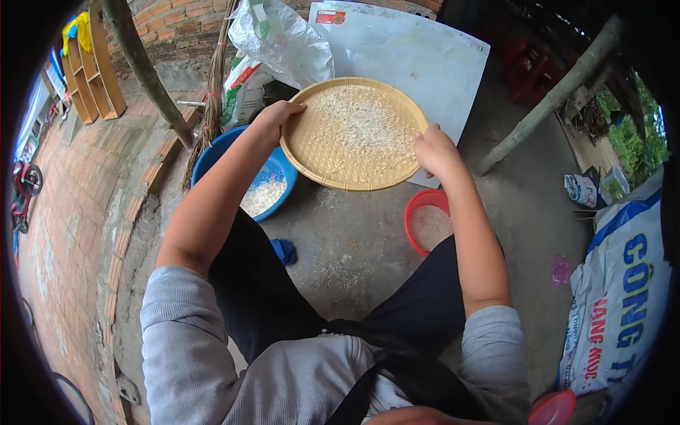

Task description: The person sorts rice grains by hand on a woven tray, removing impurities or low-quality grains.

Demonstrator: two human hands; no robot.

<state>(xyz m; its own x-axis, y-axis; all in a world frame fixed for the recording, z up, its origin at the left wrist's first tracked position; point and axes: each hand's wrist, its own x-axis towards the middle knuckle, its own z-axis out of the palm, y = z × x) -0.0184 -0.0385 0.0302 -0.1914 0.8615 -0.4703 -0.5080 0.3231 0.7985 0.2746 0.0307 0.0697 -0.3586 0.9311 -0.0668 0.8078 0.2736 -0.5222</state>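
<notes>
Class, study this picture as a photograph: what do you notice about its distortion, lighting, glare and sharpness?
Head view: wide-lens distortion, with black corners and brick edging bowing at the left; soft, diffuse daylight, no hard-edged shadow on the woven tray; shiny highlights on the crinkled plastic; red furniture sunk in gloom, upper right; grains on the tray too fine to separate clearly.

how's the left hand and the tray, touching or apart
Touching. The head view shows the left hand at the rim of the tray, its thumb lying over the edge with no gap.
</notes>
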